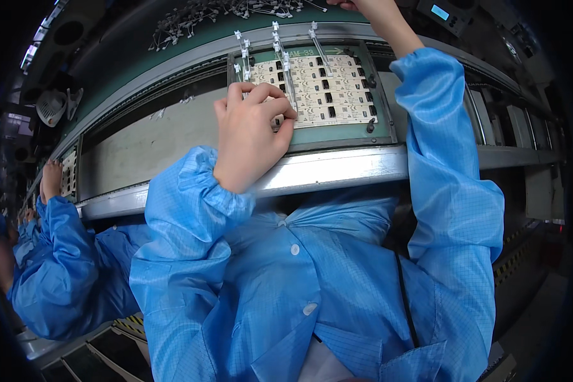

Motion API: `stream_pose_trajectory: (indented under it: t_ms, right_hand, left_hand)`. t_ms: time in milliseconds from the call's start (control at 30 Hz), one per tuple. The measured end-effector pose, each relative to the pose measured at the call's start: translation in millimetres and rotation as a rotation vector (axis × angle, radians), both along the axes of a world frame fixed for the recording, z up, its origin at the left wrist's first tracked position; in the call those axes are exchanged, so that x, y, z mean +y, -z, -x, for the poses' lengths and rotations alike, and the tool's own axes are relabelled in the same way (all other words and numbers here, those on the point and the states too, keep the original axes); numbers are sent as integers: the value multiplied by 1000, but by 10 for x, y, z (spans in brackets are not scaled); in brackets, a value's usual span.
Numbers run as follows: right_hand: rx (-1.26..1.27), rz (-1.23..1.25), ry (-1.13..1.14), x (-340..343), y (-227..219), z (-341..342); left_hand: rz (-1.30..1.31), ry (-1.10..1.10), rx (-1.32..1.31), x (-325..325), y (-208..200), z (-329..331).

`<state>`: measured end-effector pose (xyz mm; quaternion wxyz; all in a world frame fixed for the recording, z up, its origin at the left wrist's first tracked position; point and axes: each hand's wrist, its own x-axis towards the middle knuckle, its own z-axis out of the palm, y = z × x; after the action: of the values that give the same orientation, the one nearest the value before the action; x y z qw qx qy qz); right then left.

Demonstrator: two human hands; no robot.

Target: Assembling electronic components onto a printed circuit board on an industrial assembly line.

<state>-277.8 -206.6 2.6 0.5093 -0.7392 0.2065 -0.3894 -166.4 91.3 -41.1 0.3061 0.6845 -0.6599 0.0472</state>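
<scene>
My left hand [253,130] rests over the lower left part of a pale circuit board panel [350,114]. Its fingers are bent, with thumb and forefinger pinched together at the board; whatever lies between them is hidden. The panel carries rows of small black components and sits in a green carrier frame [325,135]. Several white-plugged wire leads [277,39] stand up from its left and middle columns. Stretched far forward, my right hand [347,4] is partly cut off by the top edge. Its visible fingers are curled beside a pile of white wire leads [191,22].
The carrier lies on a conveyor with a metal front rail [337,170]. A few loose leads [160,113] lie on the grey surface to the left. Farther left, a blue-sleeved co-worker's hand [51,179] is at another board [70,172]. A white fan-like device [52,105] stands behind.
</scene>
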Motion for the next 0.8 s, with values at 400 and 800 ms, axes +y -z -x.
stream_pose_trajectory:
  t_ms: [400, 800]
  right_hand:
    - [145, 218, 24, 364, 310, 730]
    - [146, 182, -51, 567, 357, 718]
  left_hand:
    - [132, 73, -318, 96, 6, 91]
    - [38, 119, -621, 51, -122, 234]
